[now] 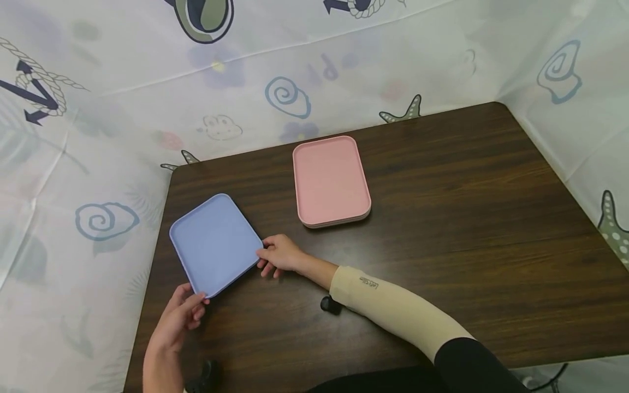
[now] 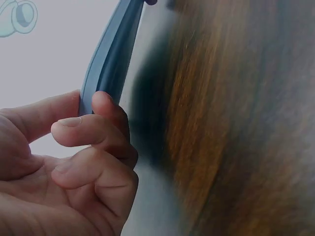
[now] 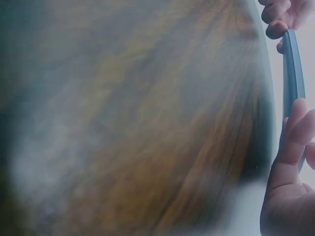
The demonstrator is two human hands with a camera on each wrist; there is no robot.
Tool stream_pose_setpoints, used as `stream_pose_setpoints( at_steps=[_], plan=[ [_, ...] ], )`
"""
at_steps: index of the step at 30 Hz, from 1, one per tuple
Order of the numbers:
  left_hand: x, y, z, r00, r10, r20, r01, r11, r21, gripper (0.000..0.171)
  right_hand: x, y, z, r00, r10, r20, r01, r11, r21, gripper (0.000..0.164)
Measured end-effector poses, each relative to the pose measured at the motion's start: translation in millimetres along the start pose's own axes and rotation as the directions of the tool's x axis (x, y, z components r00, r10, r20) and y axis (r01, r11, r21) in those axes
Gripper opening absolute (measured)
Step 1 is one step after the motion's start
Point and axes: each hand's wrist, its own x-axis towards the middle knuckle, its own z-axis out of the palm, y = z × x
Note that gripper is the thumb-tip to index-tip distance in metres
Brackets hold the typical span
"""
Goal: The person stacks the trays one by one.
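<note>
A light blue rectangular tray [image 1: 216,245] with rounded corners lies turned at an angle on the left part of the table. My left hand [image 1: 174,316] pinches its near corner, thumb on the rim and fingers curled beneath. At the right corner, my right hand [image 1: 282,254] grips the rim the same way. Seen edge-on in the left wrist view, the blue tray [image 2: 110,54] stands a little off the tabletop; a line along its edge hints at more than one layer, but I cannot tell. Both hands show on the tray [image 3: 294,69] in the right wrist view.
Pink trays [image 1: 331,180] sit in a neat stack at the back middle of the dark wooden table [image 1: 467,218]. White patterned cloth [image 1: 275,54] hangs behind and at both sides. Small black devices [image 1: 331,305] are at the wrists.
</note>
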Motion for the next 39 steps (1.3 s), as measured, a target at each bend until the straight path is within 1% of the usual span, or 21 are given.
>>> stream_pose_setpoints(
  at_steps=[4, 7, 12, 17, 22, 25, 27, 31, 35, 39],
  plan=[
    [-5.8, -3.0, 4.9, 0.999, 0.048, 0.010, -0.048, 0.998, -0.046, 0.025, -4, -1, -3, 1.000, -0.017, -0.010, 0.017, 0.999, -0.031, 0.045],
    [-10.0, -3.8, 9.4, 0.997, 0.074, 0.022, -0.073, 0.995, -0.064, 0.026, -9, -3, -7, 0.999, -0.038, -0.017, 0.036, 0.997, -0.070, 0.047],
    [-13.3, -2.1, 17.8, 0.993, 0.098, 0.060, -0.092, 0.991, -0.093, 0.025, -24, -9, -18, 0.997, -0.073, -0.013, 0.072, 0.992, -0.103, 0.045],
    [-13.4, 3.9, 28.3, 0.987, 0.121, 0.103, -0.109, 0.987, -0.118, 0.024, -41, -12, -33, 0.992, -0.123, -0.012, 0.121, 0.985, -0.125, 0.042],
    [-10.7, 11.3, 42.5, 0.977, 0.150, 0.152, -0.135, 0.985, -0.103, 0.027, -61, -14, -54, 0.987, -0.157, -0.012, 0.154, 0.976, -0.152, 0.042],
    [-7.4, 16.7, 52.7, 0.974, 0.143, 0.176, -0.132, 0.988, -0.075, 0.029, -73, -16, -67, 0.987, -0.162, -0.021, 0.157, 0.976, -0.153, 0.043],
    [-4.3, 19.5, 59.5, 0.972, 0.135, 0.191, -0.127, 0.990, -0.057, 0.030, -82, -15, -76, 0.987, -0.160, -0.024, 0.155, 0.979, -0.136, 0.045],
    [1.5, 23.3, 73.8, 0.960, 0.131, 0.248, -0.128, 0.991, -0.028, 0.033, -101, -12, -94, 0.990, -0.134, -0.029, 0.131, 0.986, -0.099, 0.046],
    [7.4, 23.7, 89.5, 0.939, 0.113, 0.325, -0.119, 0.993, -0.002, 0.037, -123, -6, -115, 0.995, -0.090, -0.031, 0.087, 0.993, -0.081, 0.051],
    [12.1, 22.7, 106.6, 0.919, 0.084, 0.385, -0.096, 0.995, 0.012, 0.039, -144, 1, -135, 0.999, -0.050, -0.010, 0.049, 0.997, -0.063, 0.057]
  ],
)
